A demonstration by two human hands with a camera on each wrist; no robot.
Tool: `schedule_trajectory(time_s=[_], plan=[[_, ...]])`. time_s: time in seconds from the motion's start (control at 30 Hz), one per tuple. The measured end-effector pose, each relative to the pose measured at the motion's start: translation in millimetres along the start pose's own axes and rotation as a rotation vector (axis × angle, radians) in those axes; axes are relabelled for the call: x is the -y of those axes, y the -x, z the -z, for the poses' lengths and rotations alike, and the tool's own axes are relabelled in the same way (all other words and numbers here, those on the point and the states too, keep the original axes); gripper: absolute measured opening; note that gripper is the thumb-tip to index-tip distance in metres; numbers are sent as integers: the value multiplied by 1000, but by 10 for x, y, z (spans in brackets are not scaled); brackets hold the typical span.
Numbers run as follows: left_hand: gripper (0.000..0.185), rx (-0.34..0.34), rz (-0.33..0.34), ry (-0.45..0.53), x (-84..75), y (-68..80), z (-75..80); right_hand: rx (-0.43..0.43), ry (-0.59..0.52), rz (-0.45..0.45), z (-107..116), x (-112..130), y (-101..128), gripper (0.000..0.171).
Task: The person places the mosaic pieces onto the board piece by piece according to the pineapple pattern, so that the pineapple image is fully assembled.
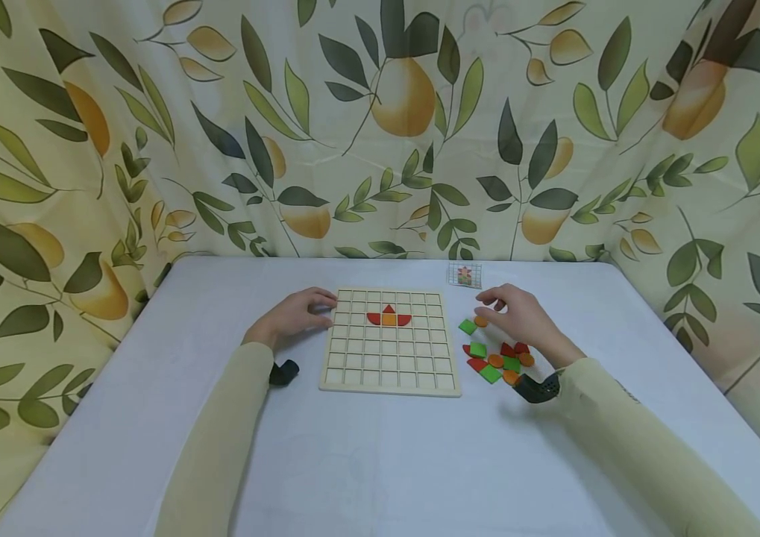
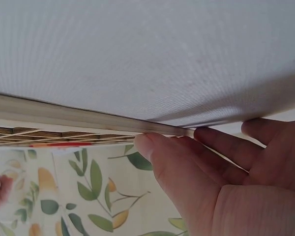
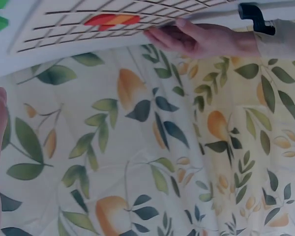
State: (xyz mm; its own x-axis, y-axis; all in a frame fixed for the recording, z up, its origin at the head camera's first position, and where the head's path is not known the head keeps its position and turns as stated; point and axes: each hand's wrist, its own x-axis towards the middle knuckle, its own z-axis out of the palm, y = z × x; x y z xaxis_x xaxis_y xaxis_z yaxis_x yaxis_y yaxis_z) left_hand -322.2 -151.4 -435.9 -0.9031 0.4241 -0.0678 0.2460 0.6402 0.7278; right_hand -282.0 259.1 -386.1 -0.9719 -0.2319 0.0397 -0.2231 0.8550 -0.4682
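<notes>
L hand (image 1: 292,317) fingers flat on grid board (image 1: 389,365) edge (wrist cam confirms), R hand (image 1: 520,321) fingers loose, maybe touching orange disc (image 1: 480,321)

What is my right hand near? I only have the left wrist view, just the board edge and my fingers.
Observer: Your right hand hovers over a pile of loose pieces right of the board, its fingertips by an orange disc.
Operator: Anything on the board already?
Observer: Yes, four pieces in its upper rows: an orange square with red shapes on both sides and above.
Operator: Is there a pattern to copy?
Observer: A small card lies beyond the board's far right corner; its picture is too small to read.
Operator: And my left hand?
Observer: The left hand rests against the board's left edge, near the far corner.
</notes>
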Motion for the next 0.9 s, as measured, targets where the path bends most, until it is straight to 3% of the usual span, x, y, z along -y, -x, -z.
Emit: schedule_trajectory(time_s=[0.43,0.9], plan=[[41,6,11,38,-12,-2,-2,29,38,7,90,-377,190,38],[42,-3,35,39,0,-11,-7,76,-4,-14,-14,-464,228,38]])
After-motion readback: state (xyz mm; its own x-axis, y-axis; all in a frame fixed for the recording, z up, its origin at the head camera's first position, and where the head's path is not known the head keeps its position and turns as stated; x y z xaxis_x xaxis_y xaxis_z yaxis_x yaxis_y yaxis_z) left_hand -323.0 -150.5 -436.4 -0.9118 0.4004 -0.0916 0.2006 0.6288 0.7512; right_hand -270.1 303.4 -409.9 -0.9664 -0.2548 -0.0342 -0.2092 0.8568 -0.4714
